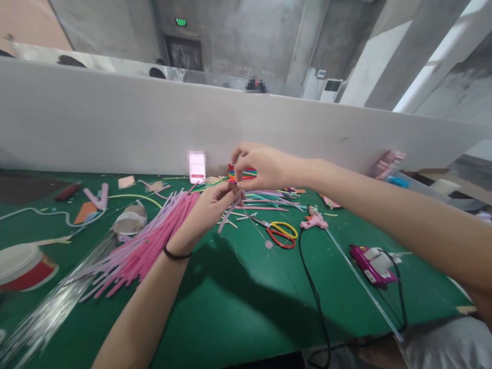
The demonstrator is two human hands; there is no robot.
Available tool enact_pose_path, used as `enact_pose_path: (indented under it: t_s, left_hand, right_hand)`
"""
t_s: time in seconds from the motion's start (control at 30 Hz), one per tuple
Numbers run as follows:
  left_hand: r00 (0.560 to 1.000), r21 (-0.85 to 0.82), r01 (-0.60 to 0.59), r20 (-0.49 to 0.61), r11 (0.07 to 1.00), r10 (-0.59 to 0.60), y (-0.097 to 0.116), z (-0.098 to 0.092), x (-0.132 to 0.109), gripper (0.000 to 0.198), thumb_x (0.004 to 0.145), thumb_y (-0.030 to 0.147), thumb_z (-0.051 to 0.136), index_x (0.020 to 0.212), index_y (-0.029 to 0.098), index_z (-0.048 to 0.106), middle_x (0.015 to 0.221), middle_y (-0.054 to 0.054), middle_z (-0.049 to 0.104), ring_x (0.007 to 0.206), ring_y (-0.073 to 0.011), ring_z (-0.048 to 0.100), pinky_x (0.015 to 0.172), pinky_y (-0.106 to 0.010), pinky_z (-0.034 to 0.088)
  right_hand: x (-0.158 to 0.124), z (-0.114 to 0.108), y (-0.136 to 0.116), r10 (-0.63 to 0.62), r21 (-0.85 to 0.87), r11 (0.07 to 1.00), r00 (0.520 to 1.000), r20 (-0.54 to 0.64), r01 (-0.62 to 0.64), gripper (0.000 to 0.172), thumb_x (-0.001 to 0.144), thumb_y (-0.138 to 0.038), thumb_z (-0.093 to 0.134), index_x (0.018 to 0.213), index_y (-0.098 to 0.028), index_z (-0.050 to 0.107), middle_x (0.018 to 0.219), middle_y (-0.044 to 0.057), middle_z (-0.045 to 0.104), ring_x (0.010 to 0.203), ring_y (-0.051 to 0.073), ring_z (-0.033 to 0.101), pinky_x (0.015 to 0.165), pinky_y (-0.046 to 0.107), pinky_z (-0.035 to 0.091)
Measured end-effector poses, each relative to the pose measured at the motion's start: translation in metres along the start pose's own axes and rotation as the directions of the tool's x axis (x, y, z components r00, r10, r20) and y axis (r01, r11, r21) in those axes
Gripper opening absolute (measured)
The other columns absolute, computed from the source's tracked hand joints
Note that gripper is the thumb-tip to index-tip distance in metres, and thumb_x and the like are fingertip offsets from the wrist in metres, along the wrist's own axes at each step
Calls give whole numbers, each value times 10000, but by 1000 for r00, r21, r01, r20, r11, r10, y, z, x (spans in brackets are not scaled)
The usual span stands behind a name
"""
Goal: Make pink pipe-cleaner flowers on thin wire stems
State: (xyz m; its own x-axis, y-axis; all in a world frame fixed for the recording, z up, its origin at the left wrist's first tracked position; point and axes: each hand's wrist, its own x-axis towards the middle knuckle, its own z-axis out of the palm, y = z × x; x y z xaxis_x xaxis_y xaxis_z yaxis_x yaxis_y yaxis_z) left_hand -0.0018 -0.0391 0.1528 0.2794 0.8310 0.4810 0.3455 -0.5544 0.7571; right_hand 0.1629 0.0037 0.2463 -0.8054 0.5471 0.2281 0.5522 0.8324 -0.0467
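Observation:
My left hand (217, 205) is closed, pinching a pale lilac pipe cleaner (226, 219) whose end hangs below the fingers. My right hand (263, 166) arches over it from the right, thumb and forefinger curled together just above the left fingertips. What the right fingers grip is too small to make out. A thin wire or thread (255, 223) slants down from the hands toward a small pale pink disc (268, 245). Scissors (282, 233) with one yellow and one red handle lie right of the hands. Pink pipe cleaners (154, 246) lie in a bundle beside my left forearm.
A pink glue gun (315, 220) with a long clear stick and black cable lies right, near a purple power strip (371, 266). A lit phone (197, 166) leans on the white partition (115, 118). Silvery wires (57, 302), a tape roll (130, 220) and a paper tub (26, 269) are left.

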Motion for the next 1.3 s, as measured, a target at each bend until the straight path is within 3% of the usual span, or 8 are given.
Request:
enact_pose_path:
  t_s: [0.07, 0.17, 0.4, 0.67, 0.83, 0.93, 1.1, 1.3]
  left_hand:
    - [1000, 2, 2, 6, 1000, -2, -2, -1, 0, 308, 930, 289, 427, 702, 185, 606, 745, -16, 650, 722, -146, 592, 672, -255, 459]
    - [1000, 18, -13, 11, 1000, 13, -5, -1, 1, 299, 921, 269, 424, 717, 184, 625, 760, -17, 666, 741, -148, 603, 707, -266, 472]
    - [998, -29, -11, 63, 1000, 13, -2, -3, 0, 255, 913, 290, 485, 760, 185, 660, 833, -35, 700, 805, -152, 638, 765, -279, 498]
    - [996, -80, 72, 60, 994, -67, -1, -2, -1, 213, 869, 277, 558, 709, 186, 665, 744, -24, 707, 701, -135, 637, 701, -262, 512]
    - [997, -79, 70, 17, 994, -69, -2, 1, 0, 196, 839, 216, 547, 677, 183, 653, 702, -12, 686, 685, -131, 619, 678, -255, 498]
    - [998, -111, 49, -35, 993, -53, -3, 2, -1, 195, 837, 207, 541, 670, 172, 634, 694, -12, 669, 686, -125, 611, 669, -243, 487]
    - [999, -96, 39, -29, 995, -42, -2, 2, -1, 185, 844, 225, 552, 692, 159, 634, 687, -6, 659, 654, -113, 600, 632, -222, 480]
    - [998, -79, 52, -24, 996, -54, 0, 1, -2, 194, 852, 249, 576, 697, 157, 648, 692, -13, 669, 647, -110, 608, 634, -220, 494]
  right_hand:
    - [-4, 3, 1, -52, 10, 999, 998, -47, 52, 98, 797, -272, 657, 759, -227, 736, 1146, 35, 598, 1012, 200, 566, 931, 341, 418]
    - [-7, 4, 2, -26, 50, 998, 999, -39, 28, 88, 799, -271, 661, 776, -230, 735, 1146, 35, 600, 1028, 204, 565, 947, 348, 421]
    - [-11, 3, 8, 48, 152, 987, 999, 26, -51, 106, 793, -316, 679, 801, -220, 724, 1082, 41, 654, 977, 196, 596, 901, 340, 448]
    - [-15, 8, 6, 81, 190, 978, 995, 54, -90, 110, 780, -294, 677, 774, -195, 724, 946, 53, 699, 902, 194, 622, 841, 331, 470]
    - [-15, 18, 2, 34, 145, 989, 997, -68, -24, 70, 781, -219, 664, 801, -198, 727, 992, 53, 675, 916, 182, 615, 850, 326, 462]
    - [-16, 14, -2, 111, 159, 983, 987, -115, -91, 108, 796, -227, 645, 852, -193, 732, 991, 52, 675, 909, 177, 605, 826, 313, 454]
    - [-13, -3, -7, 286, 131, 945, 952, 106, -298, 243, 841, -315, 570, 833, -141, 739, 715, 50, 645, 668, 140, 540, 621, 277, 384]
    - [-9, -4, -8, 330, 125, 924, 918, 217, -362, 274, 790, -380, 613, 761, -136, 733, 506, -21, 418, 507, 91, 344, 515, 274, 253]
